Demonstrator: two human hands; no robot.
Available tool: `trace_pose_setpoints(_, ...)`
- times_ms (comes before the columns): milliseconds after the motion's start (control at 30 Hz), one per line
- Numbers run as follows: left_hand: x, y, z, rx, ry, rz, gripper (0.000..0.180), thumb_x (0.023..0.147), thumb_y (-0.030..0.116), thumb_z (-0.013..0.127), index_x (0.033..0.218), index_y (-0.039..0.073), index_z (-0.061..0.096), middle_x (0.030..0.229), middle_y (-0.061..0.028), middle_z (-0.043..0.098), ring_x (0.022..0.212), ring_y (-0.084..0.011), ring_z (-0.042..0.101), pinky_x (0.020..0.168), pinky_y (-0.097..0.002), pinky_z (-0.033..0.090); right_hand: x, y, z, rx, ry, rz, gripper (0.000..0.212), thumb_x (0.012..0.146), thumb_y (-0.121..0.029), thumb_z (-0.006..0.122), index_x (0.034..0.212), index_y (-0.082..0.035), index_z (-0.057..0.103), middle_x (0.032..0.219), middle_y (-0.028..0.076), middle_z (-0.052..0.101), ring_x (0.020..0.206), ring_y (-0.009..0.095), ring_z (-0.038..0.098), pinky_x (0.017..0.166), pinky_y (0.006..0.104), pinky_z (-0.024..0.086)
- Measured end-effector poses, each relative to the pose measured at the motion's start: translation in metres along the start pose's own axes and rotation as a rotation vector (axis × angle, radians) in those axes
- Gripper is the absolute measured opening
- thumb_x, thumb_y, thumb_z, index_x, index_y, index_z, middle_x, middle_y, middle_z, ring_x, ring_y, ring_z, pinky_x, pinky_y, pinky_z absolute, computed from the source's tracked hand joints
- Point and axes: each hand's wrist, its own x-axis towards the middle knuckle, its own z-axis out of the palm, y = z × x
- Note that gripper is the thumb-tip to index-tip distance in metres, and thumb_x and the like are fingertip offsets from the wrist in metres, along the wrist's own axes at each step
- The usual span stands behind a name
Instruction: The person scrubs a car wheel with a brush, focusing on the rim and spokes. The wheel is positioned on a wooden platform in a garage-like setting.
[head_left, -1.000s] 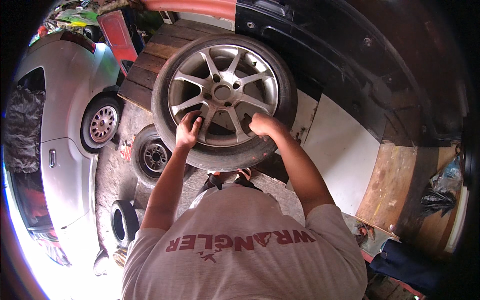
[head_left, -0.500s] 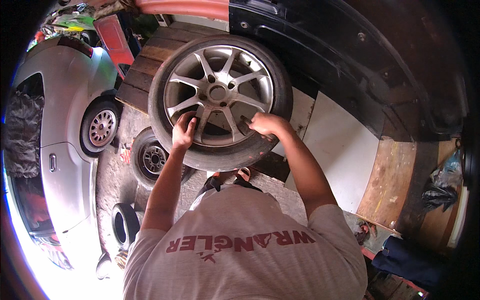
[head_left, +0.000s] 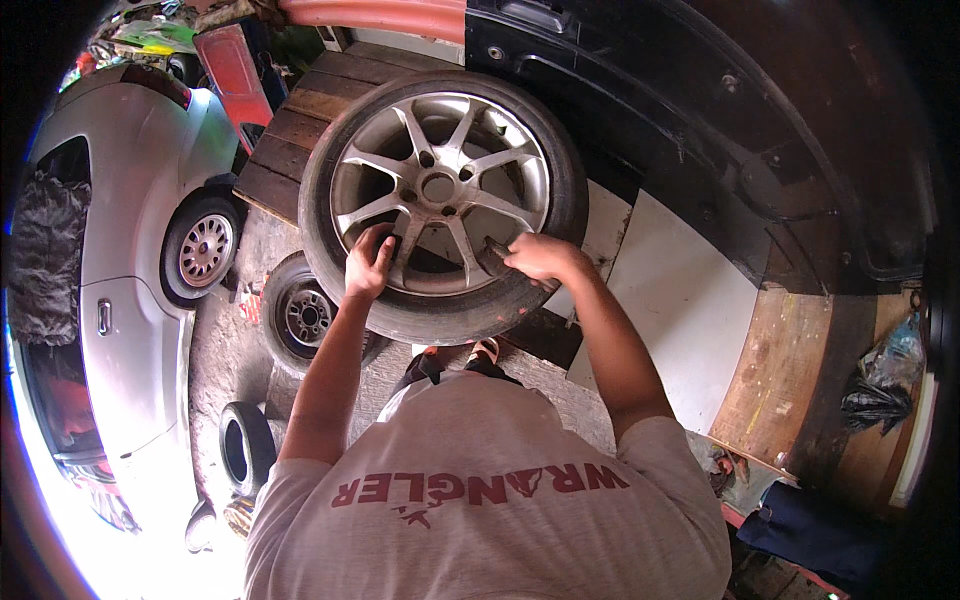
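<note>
A large car wheel (head_left: 437,187) with silver spokes and a black tyre (head_left: 568,180) lies in front of me, its spoked face toward me. My left hand (head_left: 370,262) grips the near left part of the rim, fingers curled over its lip between spokes and thumb pointing up. At the near right of the rim, my right hand (head_left: 545,258) is closed round a small dark piece (head_left: 495,248) pressed near the rim's inner edge. That piece is too small and shaded to name. Some fingers of both hands are hidden.
A silver car (head_left: 140,230) stands at the left. Beside my left arm lie a smaller wheel (head_left: 304,316) and a loose tyre (head_left: 247,447). Wooden planks (head_left: 290,140) lie behind the wheel. A black panel (head_left: 690,130) and a white board (head_left: 670,310) are on the right.
My right hand has shifted slightly right and nearer along the rim. My left hand keeps its grip, and the wheel stays in nearly the same place.
</note>
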Motion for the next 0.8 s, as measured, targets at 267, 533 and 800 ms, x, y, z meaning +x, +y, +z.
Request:
trace_pose_setpoints(267,-0.008,-0.01,-0.004,-0.03,0.026,-0.013,0.041,0.096,0.036,0.054,0.117,0.002,0.062,0.111,-0.0197,0.066,0.108,-0.0371,0.062,0.093,-0.0394,0.047,-0.012,-0.044,-0.028,0.202,-0.001,0.206,0.034,0.093,-0.026,0.053,0.087,0.005,0.066,0.069,0.017,0.066,0.059,0.027,0.065,0.062,0.0441,0.051)
trace_pose_setpoints(533,-0.007,-0.008,-0.001,-0.039,0.023,-0.003,0.039,0.096,0.034,0.054,0.115,0.001,0.062,0.11,-0.0198,0.066,0.106,-0.0371,0.062,0.092,-0.0394,0.047,-0.054,-0.063,-0.026,0.19,0.101,0.23,0.04,0.094,-0.032,0.052,0.103,0.003,0.068,0.098,0.026,0.068,0.091,0.038,0.068,0.084,0.0473,0.053)
trace_pose_setpoints(800,-0.008,-0.005,-0.001,-0.031,0.047,-0.02,0.039,0.096,0.034,0.054,0.115,0.001,0.063,0.111,-0.0191,0.066,0.107,-0.0362,0.062,0.093,-0.0389,0.047,-0.04,-0.054,0.002,0.075,0.264,0.212,0.036,0.094,-0.03,0.055,0.117,-0.003,0.063,0.103,0.024,0.067,0.099,0.037,0.067,0.086,0.0461,0.051)
